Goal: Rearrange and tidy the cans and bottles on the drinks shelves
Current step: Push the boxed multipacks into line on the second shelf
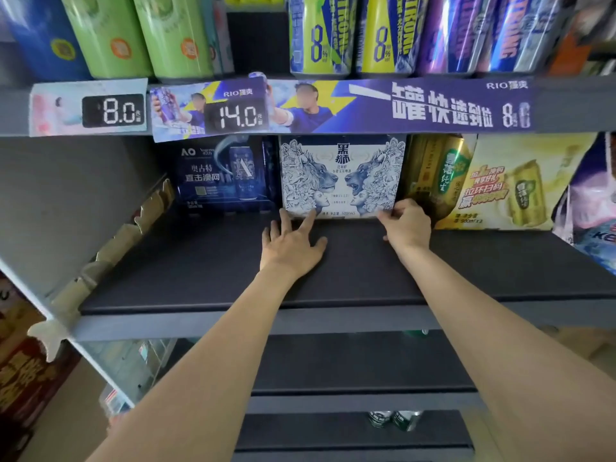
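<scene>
Both hands meet the white lion-print pack (pixel 340 176) at the far middle of the dark shelf (pixel 200 271): left hand (pixel 293 246) flat, fingertips touching its lower left edge; right hand (pixel 405 225) curled around its lower right corner, between a dark blue pack (pixel 216 175) and a yellow pack (pixel 483 188)

Dark shelf (pixel 200 268) front bare, passable. Rear blocked, 12 o'clock: navy pack (pixel 220 175), lion pack (pixel 340 175), gold pack (pixel 493 185).

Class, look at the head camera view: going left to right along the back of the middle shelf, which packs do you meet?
Dark blue AO pack → white lion pack, with the left hand and right hand at its bottom corners → gold can pack → yellow pack.
</scene>
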The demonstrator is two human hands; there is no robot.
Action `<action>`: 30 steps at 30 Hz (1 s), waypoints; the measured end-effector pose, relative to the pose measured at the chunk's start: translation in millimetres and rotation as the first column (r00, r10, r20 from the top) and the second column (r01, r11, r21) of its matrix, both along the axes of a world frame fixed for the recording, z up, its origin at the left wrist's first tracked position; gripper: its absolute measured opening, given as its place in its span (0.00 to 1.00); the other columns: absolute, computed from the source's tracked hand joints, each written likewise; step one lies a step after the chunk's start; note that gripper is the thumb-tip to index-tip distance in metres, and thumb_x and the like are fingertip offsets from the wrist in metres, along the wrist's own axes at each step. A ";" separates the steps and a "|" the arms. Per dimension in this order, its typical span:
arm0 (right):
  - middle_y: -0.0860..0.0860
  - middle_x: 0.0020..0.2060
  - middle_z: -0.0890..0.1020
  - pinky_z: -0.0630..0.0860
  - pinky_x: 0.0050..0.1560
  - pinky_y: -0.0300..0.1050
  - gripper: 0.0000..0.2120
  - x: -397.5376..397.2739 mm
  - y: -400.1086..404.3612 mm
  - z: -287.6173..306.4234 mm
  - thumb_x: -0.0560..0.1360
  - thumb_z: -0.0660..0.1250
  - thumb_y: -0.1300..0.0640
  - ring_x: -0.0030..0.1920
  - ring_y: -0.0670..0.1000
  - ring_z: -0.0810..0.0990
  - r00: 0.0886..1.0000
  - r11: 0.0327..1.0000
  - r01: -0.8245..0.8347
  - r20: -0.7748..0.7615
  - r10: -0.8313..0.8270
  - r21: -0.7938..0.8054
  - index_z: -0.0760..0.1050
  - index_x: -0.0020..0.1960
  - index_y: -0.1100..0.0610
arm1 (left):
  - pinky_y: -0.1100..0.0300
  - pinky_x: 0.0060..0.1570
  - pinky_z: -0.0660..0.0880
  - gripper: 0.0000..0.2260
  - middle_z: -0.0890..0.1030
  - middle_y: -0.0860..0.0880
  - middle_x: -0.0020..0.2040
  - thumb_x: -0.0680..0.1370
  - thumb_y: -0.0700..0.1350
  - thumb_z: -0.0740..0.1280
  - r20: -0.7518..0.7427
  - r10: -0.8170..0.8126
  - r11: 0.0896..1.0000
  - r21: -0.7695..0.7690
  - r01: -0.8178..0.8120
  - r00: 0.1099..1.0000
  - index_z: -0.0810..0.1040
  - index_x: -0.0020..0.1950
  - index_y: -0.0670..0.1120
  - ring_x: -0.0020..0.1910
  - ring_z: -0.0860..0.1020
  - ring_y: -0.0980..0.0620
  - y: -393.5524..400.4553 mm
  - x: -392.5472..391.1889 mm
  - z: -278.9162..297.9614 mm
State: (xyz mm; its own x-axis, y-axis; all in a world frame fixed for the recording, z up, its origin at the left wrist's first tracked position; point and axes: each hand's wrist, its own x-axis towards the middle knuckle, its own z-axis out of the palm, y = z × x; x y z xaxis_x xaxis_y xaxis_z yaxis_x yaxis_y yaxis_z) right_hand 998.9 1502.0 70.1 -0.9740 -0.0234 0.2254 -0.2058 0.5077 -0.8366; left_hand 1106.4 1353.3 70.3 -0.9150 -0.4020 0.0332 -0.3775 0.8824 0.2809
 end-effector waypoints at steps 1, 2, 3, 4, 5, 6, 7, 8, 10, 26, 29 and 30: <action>0.54 0.47 0.78 0.80 0.41 0.49 0.15 3.5 1.2 1.4 0.76 0.67 0.55 0.37 0.56 0.81 0.999 0.999 -0.026 0.019 0.027 -0.047 0.72 0.59 0.62 | 0.48 0.73 0.46 0.27 0.44 0.39 0.77 0.80 0.58 0.53 -0.026 0.009 1.000 0.024 -0.008 1.000 0.43 0.76 0.60 0.75 0.49 0.39 -0.2 1.9 1.5; 0.53 0.47 0.77 0.80 0.42 0.49 0.18 7.1 2.4 2.7 0.75 0.68 0.56 0.38 0.55 0.81 0.998 0.995 -0.049 0.024 0.051 -0.082 0.70 0.61 0.63 | 0.47 0.73 0.47 0.27 0.46 0.39 0.77 0.80 0.57 0.54 -0.059 0.023 0.998 0.053 -0.020 0.998 0.45 0.76 0.59 0.75 0.49 0.39 -1.2 3.9 2.9; 0.53 0.48 0.77 0.80 0.47 0.51 0.21 10.1 3.6 2.8 0.75 0.69 0.56 0.42 0.54 0.81 0.998 0.994 -0.063 0.024 0.066 -0.093 0.69 0.63 0.63 | 0.47 0.73 0.47 0.27 0.47 0.39 0.77 0.80 0.55 0.55 -0.092 0.044 0.996 0.079 -0.037 0.995 0.47 0.76 0.58 0.75 0.50 0.39 -3.2 6.0 4.1; 0.53 0.50 0.77 0.79 0.52 0.52 0.23 14.0 5.4 2.9 0.74 0.70 0.56 0.47 0.56 0.81 0.997 0.993 -0.074 0.019 0.076 -0.090 0.67 0.65 0.62 | 0.46 0.72 0.47 0.26 0.49 0.39 0.76 0.80 0.54 0.56 -0.118 0.072 0.994 0.096 -0.061 0.990 0.49 0.76 0.56 0.75 0.52 0.39 -6.5 8.1 4.7; 0.54 0.52 0.77 0.76 0.56 0.51 0.25 19.9 7.1 2.6 0.74 0.70 0.56 0.52 0.56 0.80 0.996 0.994 -0.082 0.014 0.083 -0.068 0.65 0.66 0.62 | 0.45 0.72 0.48 0.26 0.51 0.38 0.76 0.80 0.53 0.56 -0.131 0.107 0.990 0.106 -0.094 0.986 0.50 0.76 0.55 0.74 0.53 0.39 -11.3 10.7 4.6; 0.55 0.55 0.77 0.74 0.58 0.50 0.27 28.4 9.0 2.9 0.73 0.70 0.56 0.55 0.57 0.78 0.995 0.994 -0.103 0.000 0.103 -0.034 0.64 0.67 0.61 | 0.44 0.72 0.48 0.26 0.52 0.38 0.75 0.80 0.52 0.56 -0.134 0.147 0.985 0.106 -0.133 0.980 0.50 0.76 0.54 0.74 0.54 0.39 -17.6 13.0 4.1; 0.56 0.58 0.76 0.73 0.59 0.50 0.28 38.0 10.3 3.1 0.73 0.71 0.55 0.57 0.56 0.77 0.989 0.989 -0.144 -0.031 0.145 0.024 0.64 0.68 0.61 | 0.44 0.72 0.48 0.26 0.53 0.38 0.75 0.80 0.52 0.56 -0.131 0.181 0.981 0.099 -0.169 0.975 0.50 0.76 0.54 0.74 0.54 0.39 -25.1 14.9 4.1; 0.56 0.61 0.74 0.72 0.61 0.50 0.30 48.8 10.1 3.3 0.72 0.72 0.53 0.59 0.56 0.76 0.974 0.972 -0.206 -0.068 0.214 0.114 0.63 0.68 0.61 | 0.43 0.72 0.48 0.27 0.53 0.37 0.75 0.80 0.51 0.57 -0.118 0.207 0.976 0.091 -0.197 0.971 0.50 0.76 0.55 0.74 0.53 0.39 -32.9 17.7 3.9; 0.56 0.68 0.68 0.68 0.65 0.52 0.34 72.1 3.3 4.9 0.72 0.71 0.48 0.65 0.56 0.71 0.908 0.864 -0.352 -0.093 0.409 0.360 0.60 0.71 0.59 | 0.42 0.71 0.46 0.27 0.51 0.37 0.75 0.80 0.51 0.57 -0.083 0.241 0.969 0.078 -0.235 0.967 0.49 0.76 0.57 0.75 0.51 0.39 -48.5 25.7 4.2; 0.55 0.77 0.41 0.52 0.72 0.52 0.26 74.4 -167.8 -7.6 0.82 0.48 0.45 0.75 0.56 0.56 0.883 0.617 -0.337 0.010 0.470 0.712 0.46 0.77 0.47 | 0.40 0.71 0.40 0.28 0.36 0.47 0.76 0.80 0.62 0.46 0.086 0.226 0.973 -0.072 -0.220 0.970 0.38 0.75 0.57 0.75 0.38 0.44 -142.2 37.9 -4.3; 0.53 0.77 0.40 0.52 0.72 0.51 0.25 73.5 -168.5 -6.4 0.82 0.45 0.44 0.75 0.54 0.54 0.900 0.603 -0.314 0.027 0.435 0.734 0.46 0.77 0.46 | 0.40 0.71 0.41 0.28 0.37 0.47 0.76 0.80 0.61 0.46 0.079 0.217 0.975 -0.053 -0.214 0.973 0.38 0.75 0.57 0.75 0.40 0.43 -142.0 37.3 -3.1; 0.52 0.77 0.40 0.52 0.72 0.51 0.25 73.9 -167.6 -5.1 0.82 0.46 0.44 0.75 0.54 0.54 0.901 0.610 -0.315 0.028 0.433 0.727 0.46 0.77 0.47 | 0.40 0.71 0.41 0.27 0.38 0.47 0.77 0.80 0.61 0.46 0.076 0.214 0.976 -0.052 -0.211 0.974 0.39 0.75 0.57 0.75 0.40 0.43 -141.5 37.3 -2.2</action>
State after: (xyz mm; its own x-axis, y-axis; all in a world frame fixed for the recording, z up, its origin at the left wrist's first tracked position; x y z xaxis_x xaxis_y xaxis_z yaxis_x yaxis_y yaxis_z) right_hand 1072.7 1334.5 65.0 -0.8032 -0.5854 0.1108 -0.5946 0.7758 -0.2112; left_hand 1143.6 1211.8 68.0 -0.8092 -0.5874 -0.0160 -0.5777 0.7902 0.2048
